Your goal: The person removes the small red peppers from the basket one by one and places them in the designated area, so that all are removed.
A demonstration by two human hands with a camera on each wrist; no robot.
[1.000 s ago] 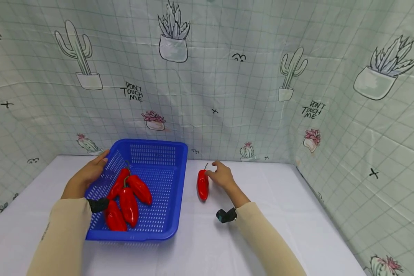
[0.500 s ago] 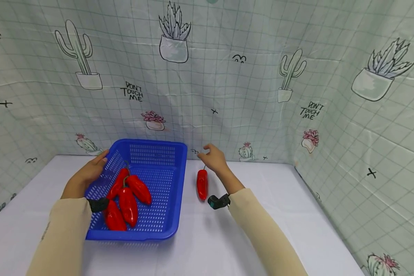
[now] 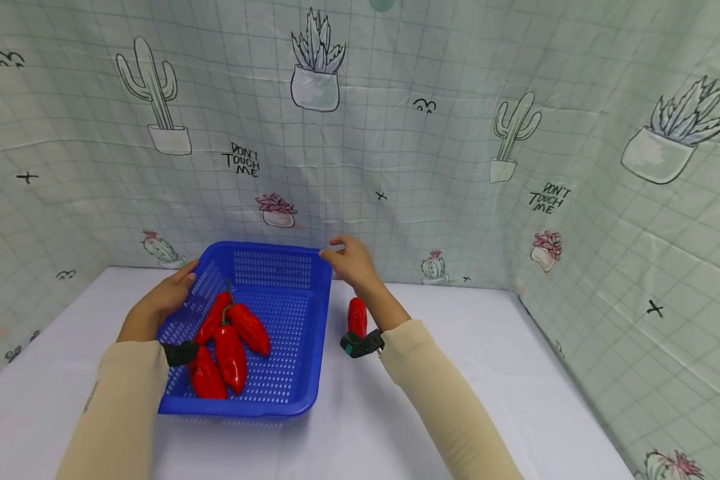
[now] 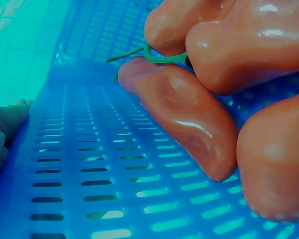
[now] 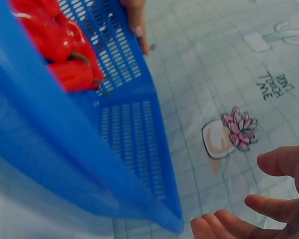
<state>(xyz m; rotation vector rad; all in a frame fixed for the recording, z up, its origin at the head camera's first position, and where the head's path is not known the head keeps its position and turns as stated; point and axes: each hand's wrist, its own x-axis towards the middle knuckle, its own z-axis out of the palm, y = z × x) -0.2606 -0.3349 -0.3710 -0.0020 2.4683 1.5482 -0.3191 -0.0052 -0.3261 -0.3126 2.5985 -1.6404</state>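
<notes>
We look across a white tabletop to a wrinkled, pale green gridded cloth printed with potted cacti and the words "DON'T TOUCH ME". On the tabletop we see a blue perforated plastic basket, four red chili peppers clustered toward its eight o'clock side. A loose red chili pepper lies near its three o'clock side, partly hidden by a black wrist camera. At ten o'clock, the left hand rests along the basket's outer rim, fingers straight. By the one o'clock corner, we find the right hand raised, its grip wide, thumb apart from the fingers, its beige sleeve reaching in from five o'clock.
</notes>
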